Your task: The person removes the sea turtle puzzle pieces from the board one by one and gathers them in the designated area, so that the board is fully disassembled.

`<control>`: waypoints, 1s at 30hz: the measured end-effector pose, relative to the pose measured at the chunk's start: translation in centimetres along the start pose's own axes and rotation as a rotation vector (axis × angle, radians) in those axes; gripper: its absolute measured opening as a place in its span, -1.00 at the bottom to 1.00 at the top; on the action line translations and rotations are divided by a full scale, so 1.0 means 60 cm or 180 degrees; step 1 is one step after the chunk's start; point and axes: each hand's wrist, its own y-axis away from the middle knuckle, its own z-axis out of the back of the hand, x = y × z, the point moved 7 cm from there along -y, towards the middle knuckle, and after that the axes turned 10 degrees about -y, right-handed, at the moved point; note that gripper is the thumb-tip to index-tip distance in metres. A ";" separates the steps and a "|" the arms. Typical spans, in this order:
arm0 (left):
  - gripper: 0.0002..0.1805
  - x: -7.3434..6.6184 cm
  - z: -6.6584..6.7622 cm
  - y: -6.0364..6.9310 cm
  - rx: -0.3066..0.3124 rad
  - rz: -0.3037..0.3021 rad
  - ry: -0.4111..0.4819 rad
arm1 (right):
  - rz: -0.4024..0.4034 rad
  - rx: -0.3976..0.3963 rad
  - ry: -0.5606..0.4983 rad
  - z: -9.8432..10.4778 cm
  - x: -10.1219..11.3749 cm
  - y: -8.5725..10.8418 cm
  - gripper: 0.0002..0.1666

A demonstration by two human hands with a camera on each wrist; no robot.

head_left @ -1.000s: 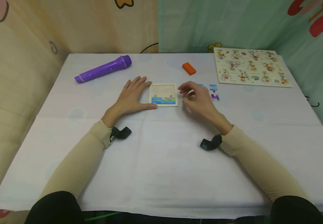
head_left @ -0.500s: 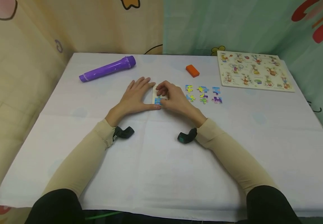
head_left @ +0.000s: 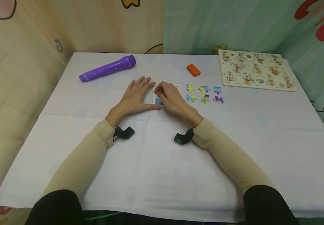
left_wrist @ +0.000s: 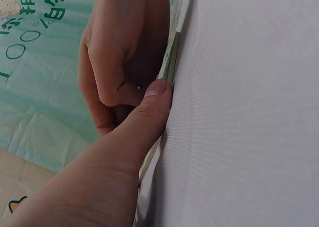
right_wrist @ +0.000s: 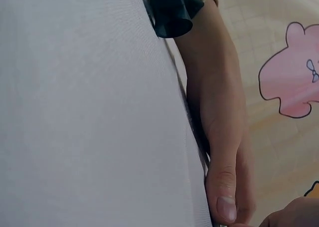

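My left hand (head_left: pixel 136 97) lies flat with spread fingers at the left side of a small wooden puzzle tray (head_left: pixel 154 100), its thumb along the near edge. In the left wrist view the thumb (left_wrist: pixel 154 95) presses the tray's edge. Over the tray bends my right hand (head_left: pixel 171 98), fingers curled down and thumb close to the index finger. Its fingertips hide most of the tray, and whether a piece sits between them is hidden. A bit of blue picture shows at the tray's lower left. Several loose jigsaw pieces (head_left: pixel 205 98) lie in rows to the right.
A purple toy microphone (head_left: pixel 107 68) lies at the back left. Behind the pieces is an orange block (head_left: pixel 193 70). A wooden picture board (head_left: pixel 257 70) rests at the back right of the white-covered table (head_left: pixel 156 162), with curtains behind.
My right hand has moved left from beside the loose pieces to over the tray, then shifted slightly further left. My left hand has stayed at the tray's side.
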 end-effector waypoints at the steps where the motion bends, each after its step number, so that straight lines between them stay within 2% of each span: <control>1: 0.19 0.000 0.000 0.000 -0.0002 0.0001 0.0001 | -0.0024 0.0006 0.0015 -0.001 0.001 -0.001 -0.71; 6: 0.20 0.003 -0.002 -0.001 0.0008 0.0012 0.0008 | -0.0182 0.0005 -0.0029 -0.003 0.002 -0.005 -0.69; 11: 0.19 0.002 -0.003 -0.001 0.0021 0.0008 0.0019 | -0.0349 -0.0041 -0.0428 0.004 -0.004 -0.003 -0.72; 14: 0.19 0.002 -0.002 -0.001 0.0018 0.0008 0.0019 | -0.0318 0.0017 -0.0593 0.009 -0.005 -0.002 -0.74; 20: 0.19 0.002 0.000 -0.001 -0.0017 -0.0015 -0.0007 | -0.0108 0.0159 -0.0659 0.023 -0.006 0.004 -0.68; 25: 0.19 0.003 -0.002 -0.001 0.0004 0.0001 -0.0015 | -0.0121 0.0021 -0.0864 0.062 -0.005 0.031 -0.75; 30: 0.21 0.003 -0.001 0.000 0.0071 0.0020 -0.0034 | -0.0291 -0.0217 -0.0801 0.121 -0.020 0.081 -0.76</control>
